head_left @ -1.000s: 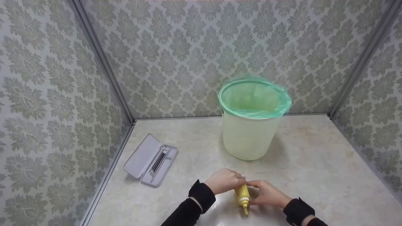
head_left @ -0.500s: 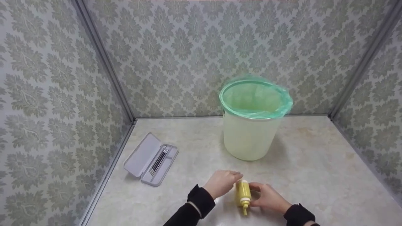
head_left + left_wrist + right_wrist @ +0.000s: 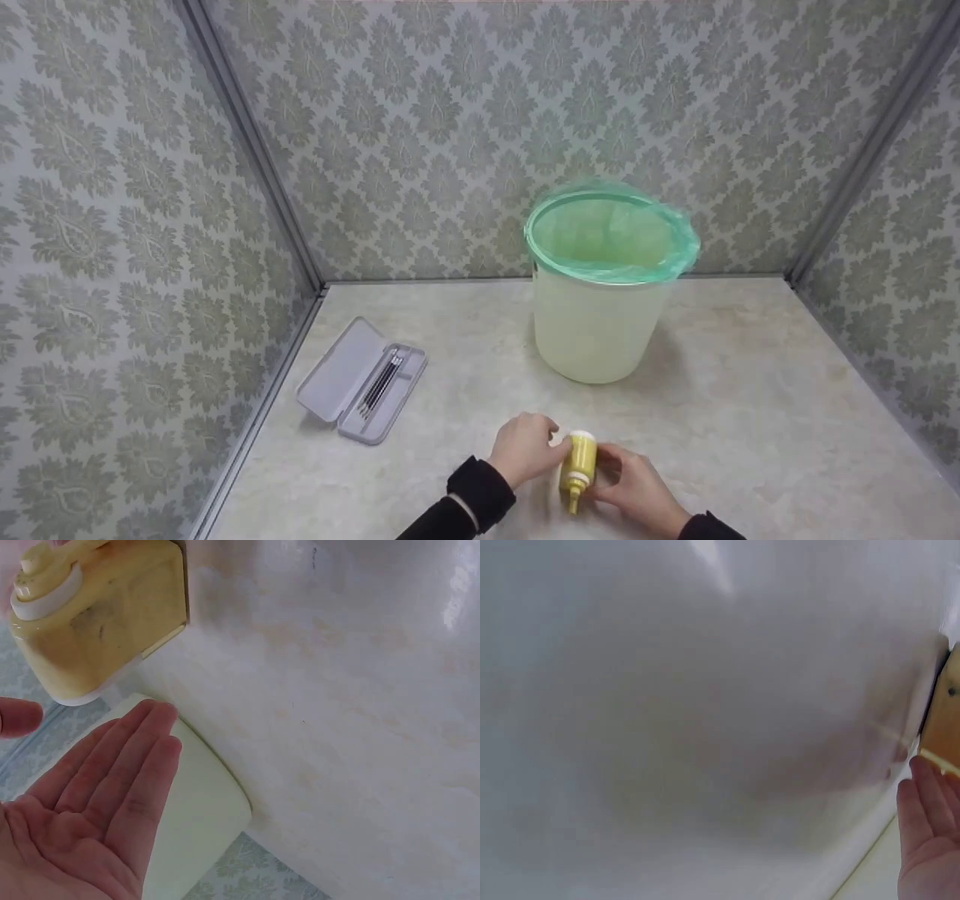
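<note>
A yellow hand-crank pencil sharpener (image 3: pixel 582 459) with a white collar and a white far end lies between my hands on the table. Dark specks show through its side in the left wrist view. My right hand (image 3: pixel 637 487) holds it from the right, thumb low near the crank end and fingers along the far side. At its left side is my left hand (image 3: pixel 523 450), thumb tip right by the body. From the left wrist, that palm (image 3: pixel 82 832) faces up to the camera with straight fingers, thumb apart. The right wrist view catches only a corner of the sharpener (image 3: pixel 943 716) above the fingertips.
A pale green bin (image 3: pixel 592 337) with a green liner bag over its rim stands at the back, beyond the hands. To the left lies an open grey pencil case (image 3: pixel 382 397) holding several dark pencils (image 3: pixel 379 386). Patterned wall panels (image 3: pixel 450 150) enclose the table.
My left hand has come off the sharpener's far end and drawn back to its left side, uncovering the white end. The sharpener has turned slightly, its crank end swinging left.
</note>
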Demonstrator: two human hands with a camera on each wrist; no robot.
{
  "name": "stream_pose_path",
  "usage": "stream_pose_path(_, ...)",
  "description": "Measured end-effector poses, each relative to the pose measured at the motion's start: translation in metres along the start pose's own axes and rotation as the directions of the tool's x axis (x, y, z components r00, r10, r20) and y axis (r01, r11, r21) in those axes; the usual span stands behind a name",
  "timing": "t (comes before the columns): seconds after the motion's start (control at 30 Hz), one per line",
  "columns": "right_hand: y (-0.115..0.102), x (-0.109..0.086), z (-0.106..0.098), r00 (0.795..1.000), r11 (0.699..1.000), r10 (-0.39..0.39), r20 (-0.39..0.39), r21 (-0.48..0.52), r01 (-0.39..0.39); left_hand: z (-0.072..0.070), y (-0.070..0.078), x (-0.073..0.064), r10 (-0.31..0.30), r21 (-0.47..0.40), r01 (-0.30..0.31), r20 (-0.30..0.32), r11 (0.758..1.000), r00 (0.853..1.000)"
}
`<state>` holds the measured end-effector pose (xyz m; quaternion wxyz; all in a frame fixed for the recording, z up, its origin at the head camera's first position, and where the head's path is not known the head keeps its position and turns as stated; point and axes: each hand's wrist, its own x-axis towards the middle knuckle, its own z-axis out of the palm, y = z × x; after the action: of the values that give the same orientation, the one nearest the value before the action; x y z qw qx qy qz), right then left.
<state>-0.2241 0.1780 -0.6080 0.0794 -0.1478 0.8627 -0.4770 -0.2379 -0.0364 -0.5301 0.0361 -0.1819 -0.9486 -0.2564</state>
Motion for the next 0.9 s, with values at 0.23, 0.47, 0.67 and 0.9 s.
stream_pose_path(0.23,-0.01,-0.007,0.006,0.998,0.998,0.034,-0.058,-0.046,-0.037,0.01,0.013,-0.001,-0.066,0.048,0.065,0.029,0.997,0.997)
stream_pose_path(0.47,-0.02,-0.01,0.008,0.984,0.978,0.139,-0.111,-0.142,-0.154,0.02,0.027,0.0,-0.086,0.23,0.076,0.034,0.97,0.996)
stream_pose_path(0.67,-0.023,-0.011,0.011,0.971,0.966,0.181,-0.153,-0.156,-0.205,0.023,0.038,0.002,-0.095,0.383,0.072,0.042,0.921,0.995)
stream_pose_path(0.9,-0.024,-0.011,0.014,0.968,0.965,0.182,-0.172,-0.157,-0.209,0.022,0.039,0.004,-0.108,0.364,0.083,0.049,0.928,0.993)
